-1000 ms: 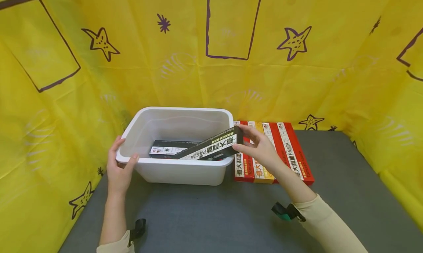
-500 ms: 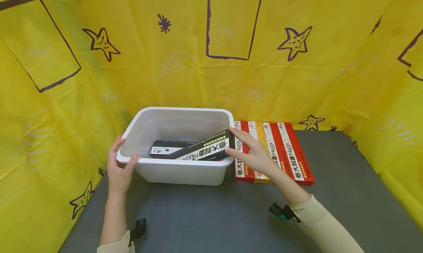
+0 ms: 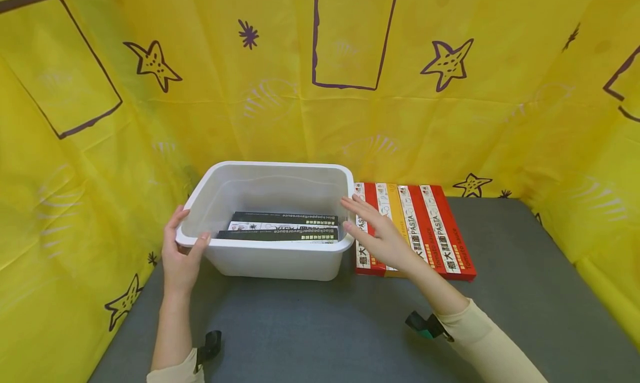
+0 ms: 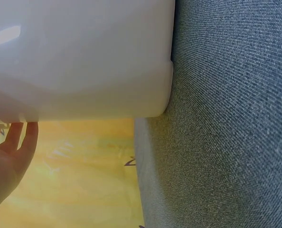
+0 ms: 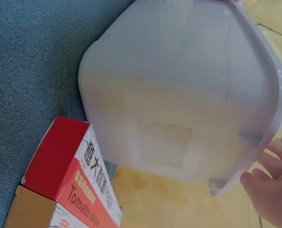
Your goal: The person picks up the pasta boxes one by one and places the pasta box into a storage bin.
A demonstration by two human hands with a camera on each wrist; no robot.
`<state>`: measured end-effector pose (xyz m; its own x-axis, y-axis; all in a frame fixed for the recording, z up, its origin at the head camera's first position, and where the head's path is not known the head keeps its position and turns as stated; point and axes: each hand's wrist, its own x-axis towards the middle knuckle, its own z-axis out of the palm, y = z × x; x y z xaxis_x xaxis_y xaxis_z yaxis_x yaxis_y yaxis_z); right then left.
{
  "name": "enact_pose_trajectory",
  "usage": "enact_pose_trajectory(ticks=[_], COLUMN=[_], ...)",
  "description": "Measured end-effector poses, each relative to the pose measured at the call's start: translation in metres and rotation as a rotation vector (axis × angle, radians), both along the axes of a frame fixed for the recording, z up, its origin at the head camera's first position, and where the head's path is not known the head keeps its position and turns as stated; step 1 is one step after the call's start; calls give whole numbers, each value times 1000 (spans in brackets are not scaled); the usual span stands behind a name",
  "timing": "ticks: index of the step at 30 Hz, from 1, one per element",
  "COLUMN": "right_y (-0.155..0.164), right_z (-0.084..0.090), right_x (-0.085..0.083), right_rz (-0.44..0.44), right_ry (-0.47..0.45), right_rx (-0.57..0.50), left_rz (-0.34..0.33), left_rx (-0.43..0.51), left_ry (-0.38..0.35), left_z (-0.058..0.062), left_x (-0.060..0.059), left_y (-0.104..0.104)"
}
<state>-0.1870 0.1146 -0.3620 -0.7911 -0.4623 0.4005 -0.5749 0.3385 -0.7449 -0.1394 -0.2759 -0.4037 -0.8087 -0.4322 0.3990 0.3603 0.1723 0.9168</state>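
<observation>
A white plastic tub stands on the dark table. My left hand grips its left rim, thumb on the near side and fingers along the outer wall. Inside lie black pasta boxes: one along the near wall, another behind it, both partly hidden by the front rim. My right hand holds nothing, its fingers extended and spread at the tub's right rim. In the right wrist view that hand is beside the rim's corner.
Right of the tub, red pasta boxes and a yellow pasta box lie side by side, the nearest one close to the tub wall. A yellow patterned cloth hangs behind and at both sides of the grey table.
The black pasta box that slanted up in my right hand has dropped flat into the tub. My right hand has let go and its fingers have spread. The left hand stays put.
</observation>
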Motion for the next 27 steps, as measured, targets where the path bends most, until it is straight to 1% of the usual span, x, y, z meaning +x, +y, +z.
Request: enact_pose_trajectory(ticks=[3, 6, 11, 18, 22, 27], right_y=[3, 6, 15, 32, 42, 53], right_z=[-1, -2, -3, -14, -19, -25], right_x=[2, 5, 8, 8, 10, 11], right_rz=[-19, -42, -78, -100, -135, -164], right_ry=[-32, -72, -125, -189, -214, -225], right_rx=[-36, -69, -102, -153, -162, -188], left_rz=[-5, -2, 0, 7, 5, -6], left_rx=[10, -1, -4, -7, -16, 11], left_ry=[10, 13, 9, 8, 0, 22], left_z=[0, 0, -1, 0, 0, 0], left_x=[0, 0, -1, 0, 0, -1], left_y=[0, 0, 0, 1, 1, 2])
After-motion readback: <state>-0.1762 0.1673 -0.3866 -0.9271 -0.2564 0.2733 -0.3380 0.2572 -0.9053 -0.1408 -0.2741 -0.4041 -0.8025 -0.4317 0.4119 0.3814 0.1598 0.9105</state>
